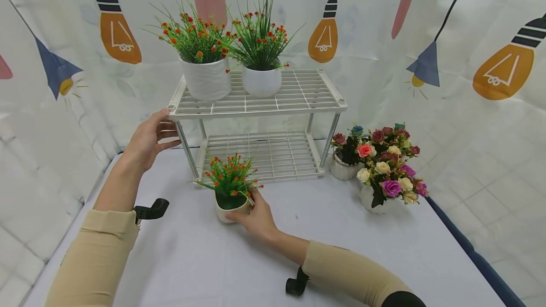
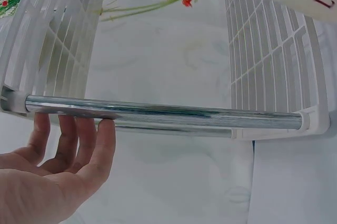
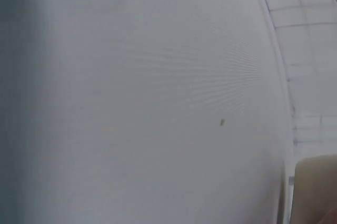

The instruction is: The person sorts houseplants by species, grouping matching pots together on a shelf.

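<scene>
With thumb and fingers on either side, my right hand [image 1: 258, 219] grips a small cream pot [image 1: 230, 211] of green grass and tiny red flowers [image 1: 232, 174]. The pot is upright, in front of the rack's lower tier; lettering shows on its side in the left wrist view. My left hand [image 1: 147, 139] is at the left end of a two-tier white wire rack [image 1: 294, 103]. In the left wrist view, that hand's fingertips [image 2: 107, 125] touch a shiny metal post [image 2: 174, 113] near the upper tier.
Two white pots of red-flowered grass, a larger one [image 1: 206, 79] and a smaller one [image 1: 261, 82], stand on the upper tier. Right of the rack are two pots of artificial roses [image 1: 390, 186] [image 1: 344, 167]. A patterned curtain [image 1: 371, 37] hangs behind the white-covered table [image 1: 192, 259].
</scene>
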Demonstrator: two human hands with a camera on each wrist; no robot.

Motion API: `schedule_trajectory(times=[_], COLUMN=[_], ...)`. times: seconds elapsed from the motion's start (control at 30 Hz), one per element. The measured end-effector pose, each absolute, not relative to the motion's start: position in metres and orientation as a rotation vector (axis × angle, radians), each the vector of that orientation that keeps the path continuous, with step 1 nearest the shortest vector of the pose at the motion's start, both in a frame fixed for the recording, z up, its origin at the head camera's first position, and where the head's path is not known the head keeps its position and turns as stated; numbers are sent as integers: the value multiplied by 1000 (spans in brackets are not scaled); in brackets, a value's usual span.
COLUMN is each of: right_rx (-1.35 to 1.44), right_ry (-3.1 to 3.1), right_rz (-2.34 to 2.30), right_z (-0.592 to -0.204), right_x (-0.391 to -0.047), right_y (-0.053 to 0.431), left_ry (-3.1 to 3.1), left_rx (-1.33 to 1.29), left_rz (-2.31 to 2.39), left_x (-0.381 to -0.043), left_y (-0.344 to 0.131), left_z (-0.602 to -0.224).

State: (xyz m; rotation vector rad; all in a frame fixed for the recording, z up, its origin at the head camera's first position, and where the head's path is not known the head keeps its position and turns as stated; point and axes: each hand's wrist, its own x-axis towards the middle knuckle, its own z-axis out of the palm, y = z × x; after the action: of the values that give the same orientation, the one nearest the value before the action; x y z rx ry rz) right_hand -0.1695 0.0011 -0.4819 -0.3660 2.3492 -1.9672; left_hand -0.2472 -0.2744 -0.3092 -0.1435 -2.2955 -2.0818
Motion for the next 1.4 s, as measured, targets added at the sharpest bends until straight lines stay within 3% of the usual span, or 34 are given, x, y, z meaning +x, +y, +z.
schedule_trajectory(times=[0.37, 1.4], right_rx=[-438, -444], right_ry=[2347, 2430], right_rz=[-2045, -2105], right_z=[-465, -369], right_x=[-165, -153], right_y=[35, 122], left_ry=[-2338, -2377], left_rx=[-129, -116], left_rz=[-2029, -1970], left_x=[-247, -247], left_y=[-275, -273], left_z=[-310, -309])
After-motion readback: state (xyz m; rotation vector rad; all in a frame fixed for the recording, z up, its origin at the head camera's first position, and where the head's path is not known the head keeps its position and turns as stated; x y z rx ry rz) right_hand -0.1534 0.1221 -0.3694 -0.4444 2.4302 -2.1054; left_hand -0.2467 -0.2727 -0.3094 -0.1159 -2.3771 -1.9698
